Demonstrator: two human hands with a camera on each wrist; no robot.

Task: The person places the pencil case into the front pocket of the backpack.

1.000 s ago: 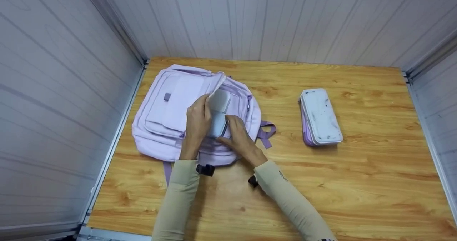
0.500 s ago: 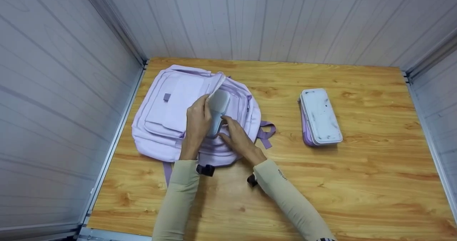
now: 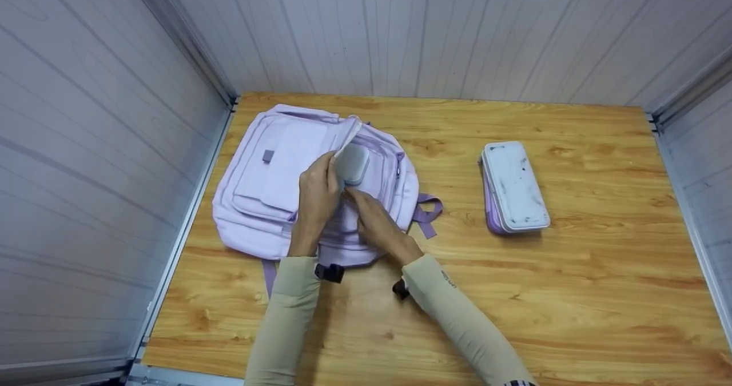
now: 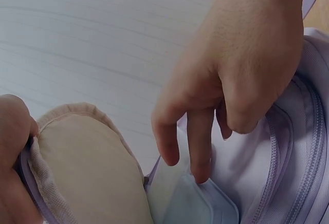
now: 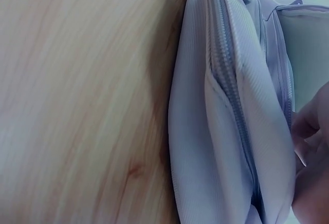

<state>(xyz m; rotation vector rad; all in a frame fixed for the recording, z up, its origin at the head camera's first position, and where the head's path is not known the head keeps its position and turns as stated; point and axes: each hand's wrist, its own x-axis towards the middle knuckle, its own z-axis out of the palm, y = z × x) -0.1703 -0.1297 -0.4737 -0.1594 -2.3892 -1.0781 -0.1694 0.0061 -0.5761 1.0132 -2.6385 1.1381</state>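
Backpack flap is pinched by curled left hand; pale case is touched by loosely spread fingertips of right hand, beside it.

Purple-and-white pencil case lying flat toward the wooden table's right edge, pale panelled walls around

Recording booth – white panel walls round bare wood table.

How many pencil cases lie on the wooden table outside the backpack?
1: the pencil case lies right of the backpack. Others may be hidden inside the backpack.
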